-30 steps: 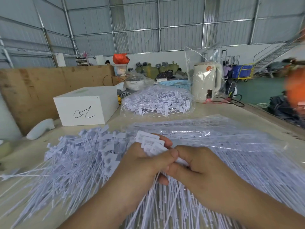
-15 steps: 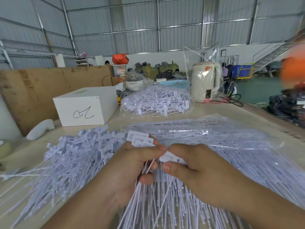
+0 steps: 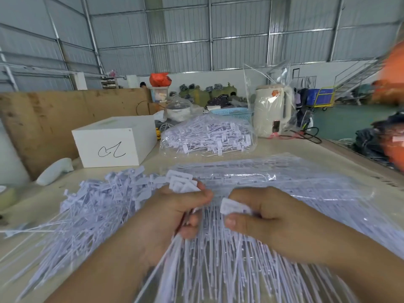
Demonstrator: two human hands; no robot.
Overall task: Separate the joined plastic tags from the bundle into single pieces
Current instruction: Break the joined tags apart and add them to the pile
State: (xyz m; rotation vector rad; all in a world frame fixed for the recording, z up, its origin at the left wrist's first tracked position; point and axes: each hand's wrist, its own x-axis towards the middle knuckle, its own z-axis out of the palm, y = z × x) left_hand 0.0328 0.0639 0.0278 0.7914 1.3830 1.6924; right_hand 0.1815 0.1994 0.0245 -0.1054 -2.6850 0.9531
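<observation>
Head view looks down on two bare hands working close to the camera over a pale counter [image 3: 284,147]. Nearest, long thin white stems fan toward the lens from the bundle [image 3: 181,185] of joined plastic tags, whose flat rectangular heads stick up above the left hand [image 3: 175,215]. That hand's fingers [image 3: 192,221] are curled round the stems, thumb laid across the top, gripping the bundle. Just beside it, with a small gap between, the right hand [image 3: 269,217] pinches a single tag [image 3: 232,207] between thumb and curled forefinger, its white head showing and its stem running down among the others. Under and behind both hands lies a wide clear plastic bag [image 3: 284,178] full of long tags, spread flat to the right. To the left a loose pile of tags [image 3: 98,206] sprawls over the counter, heads pointing away from the camera. Farther back, a white box [image 3: 113,143] with a black scribble on its front stands left of centre, a pale rounded object beside it at the counter's left edge. Right of the box sits a second, smaller bagged heap of tags [image 3: 207,136]. Behind that are a blue basket [image 3: 231,112] and a cream kettle [image 3: 272,110] wrapped in clear film. A brown board [image 3: 54,119] stands along the left, and a corrugated metal wall closes the far side.
</observation>
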